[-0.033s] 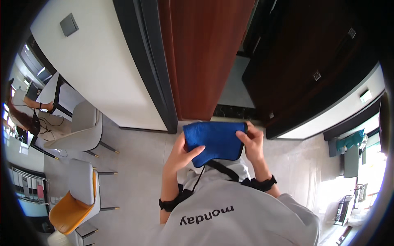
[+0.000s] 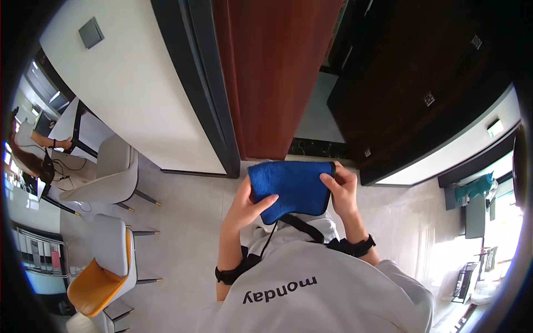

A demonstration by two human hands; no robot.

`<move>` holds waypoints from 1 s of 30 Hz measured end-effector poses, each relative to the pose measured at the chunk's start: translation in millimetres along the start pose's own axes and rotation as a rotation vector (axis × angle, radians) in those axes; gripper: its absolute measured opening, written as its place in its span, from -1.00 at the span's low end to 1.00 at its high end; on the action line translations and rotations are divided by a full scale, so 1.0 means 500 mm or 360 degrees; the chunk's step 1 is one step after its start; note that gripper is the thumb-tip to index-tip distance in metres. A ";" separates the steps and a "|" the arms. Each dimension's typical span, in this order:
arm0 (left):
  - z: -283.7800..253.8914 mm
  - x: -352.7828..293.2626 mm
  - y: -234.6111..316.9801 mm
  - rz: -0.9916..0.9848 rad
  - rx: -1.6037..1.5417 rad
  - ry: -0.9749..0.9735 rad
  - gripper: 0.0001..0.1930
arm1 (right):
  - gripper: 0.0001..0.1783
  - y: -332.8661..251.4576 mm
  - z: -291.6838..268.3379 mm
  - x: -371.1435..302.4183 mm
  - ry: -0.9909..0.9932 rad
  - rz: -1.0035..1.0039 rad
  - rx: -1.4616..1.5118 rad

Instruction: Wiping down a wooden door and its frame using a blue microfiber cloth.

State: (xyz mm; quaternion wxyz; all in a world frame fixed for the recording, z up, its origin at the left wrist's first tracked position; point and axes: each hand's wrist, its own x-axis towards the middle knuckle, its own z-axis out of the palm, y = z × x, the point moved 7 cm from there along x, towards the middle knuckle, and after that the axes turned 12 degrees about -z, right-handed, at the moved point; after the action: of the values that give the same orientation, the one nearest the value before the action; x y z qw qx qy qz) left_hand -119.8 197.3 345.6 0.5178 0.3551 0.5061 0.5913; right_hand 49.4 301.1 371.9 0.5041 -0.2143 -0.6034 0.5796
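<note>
As your left hand [image 2: 242, 211] and right hand [image 2: 345, 192] gripped the blue cloth [image 2: 297, 188] by opposite ends, even tension seemed best.

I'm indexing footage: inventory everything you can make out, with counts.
cloth: 1, blue, centre
door: 1, reddish-brown, ahead
panel: 1, dark brown, upper right
switch plate: 1, grey, upper left
table: 1, white, far left
chairs: at least 2, grey and grey-orange, left
another person: 1, pale sleeve, far left
floor: 1, pale grey, below
shirt: 1, grey, bottom centre
wristbands: 2, black, forearms
left hand: 1, bare, holding cloth's left
right hand: 1, bare, holding cloth's right
</note>
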 end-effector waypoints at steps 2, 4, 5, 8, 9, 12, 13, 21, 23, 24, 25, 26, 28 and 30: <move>0.009 0.008 0.000 0.0003 0.0066 -0.0020 -0.49 | -0.93 0.017 -0.010 0.002 -0.0004 -0.0004 -0.0035; 0.005 0.014 -0.007 0.0008 0.0028 0.0047 -0.53 | -0.93 0.022 -0.008 0.000 0.0013 0.0014 -0.0049; 0.007 0.013 -0.004 0.0058 -0.0002 0.0049 -0.60 | -0.91 0.025 -0.008 -0.003 0.0028 0.0051 0.0007; 0.007 0.019 -0.006 -0.0015 -0.0062 0.0033 -0.65 | -0.90 0.012 -0.014 0.001 -0.0020 -0.0077 -0.0055; 0.008 0.022 0.001 0.0081 -0.0032 0.0052 -0.69 | -0.90 0.005 -0.022 0.004 -0.0164 -0.0274 -0.0361; 0.000 0.026 -0.010 0.0052 -0.0453 0.0051 -0.69 | -0.90 -0.020 0.007 0.004 -0.0157 -0.0247 -0.0063; -0.004 0.023 -0.013 0.0082 -0.0433 0.0042 -0.69 | -0.89 -0.015 -0.001 -0.007 -0.0140 -0.0157 0.0035; -0.037 0.029 -0.005 0.0048 -0.0262 0.0539 -0.75 | -0.57 -0.010 0.069 -0.023 -0.0573 0.0137 0.0936; -0.019 0.032 0.029 0.0208 -0.0010 0.0417 -0.84 | -0.60 0.126 0.069 -0.061 -0.0443 0.0623 0.1343; 0.007 0.036 0.054 0.0250 0.0011 0.0282 -0.87 | -0.67 0.195 0.053 -0.076 -0.0546 0.0496 0.0944; 0.018 0.047 0.065 0.0271 0.0018 0.0255 -0.87 | -0.67 0.265 0.033 -0.090 -0.0843 -0.0048 -0.0064; 0.035 0.056 0.085 0.0394 0.0257 0.0248 -0.87 | -0.60 0.318 0.027 -0.116 -0.0969 -0.0980 -0.1008; 0.029 0.065 0.110 0.0536 0.0519 0.0303 -0.87 | -0.60 0.394 0.063 -0.101 -0.0922 -0.0033 -0.0341; 0.035 0.088 0.136 0.0588 0.0919 0.0399 -0.87 | -0.60 0.401 0.079 -0.094 -0.0746 0.0479 0.0103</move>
State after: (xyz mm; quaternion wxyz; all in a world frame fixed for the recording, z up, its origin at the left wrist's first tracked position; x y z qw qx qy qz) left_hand -130.1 247.6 410.9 0.2145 0.4969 0.6390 0.5466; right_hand -31.0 289.8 178.7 0.2657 -0.1454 -0.6460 0.7006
